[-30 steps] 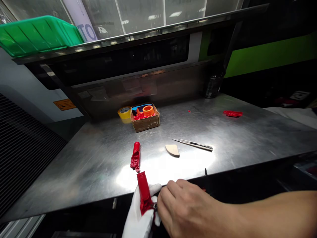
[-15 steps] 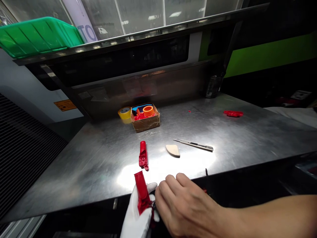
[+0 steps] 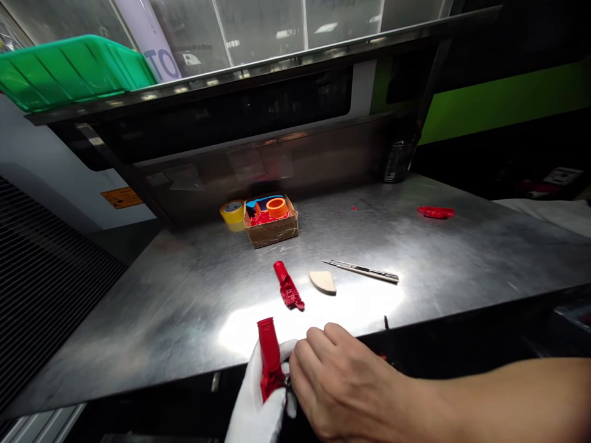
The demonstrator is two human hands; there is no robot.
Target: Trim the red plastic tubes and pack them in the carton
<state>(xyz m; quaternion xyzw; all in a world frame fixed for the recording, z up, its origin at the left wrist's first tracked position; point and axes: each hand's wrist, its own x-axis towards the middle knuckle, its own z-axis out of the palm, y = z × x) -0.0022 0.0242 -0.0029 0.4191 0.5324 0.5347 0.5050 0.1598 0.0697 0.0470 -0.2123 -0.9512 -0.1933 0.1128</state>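
Note:
My left hand (image 3: 253,400), in a white glove, is wrapped round a red plastic part (image 3: 269,351) whose tube end points up and away from me. Against the lower right side of that part is my bare right hand (image 3: 339,381), curled closed with its knuckles up. A small dark, shiny bit shows between the hands; what the right fingers grip is hidden behind them. Just beyond, on the metal bench, lies a similar red plastic part (image 3: 289,290), its ribbed inside facing up. To its right sit a beige wedge-shaped piece (image 3: 322,282) and a slim craft knife (image 3: 362,269).
A small cardboard box (image 3: 272,234) of red scraps and an orange ring stands at the back, beside a yellow tape roll (image 3: 232,211). Another red part (image 3: 436,212) lies far right on the metal bench (image 3: 184,295). A green bin (image 3: 74,71) rests on the shelf above.
The red part on the bench now lies further right and is turned, its near end swung right. The part in my left hand has shifted slightly right and stands a little more upright.

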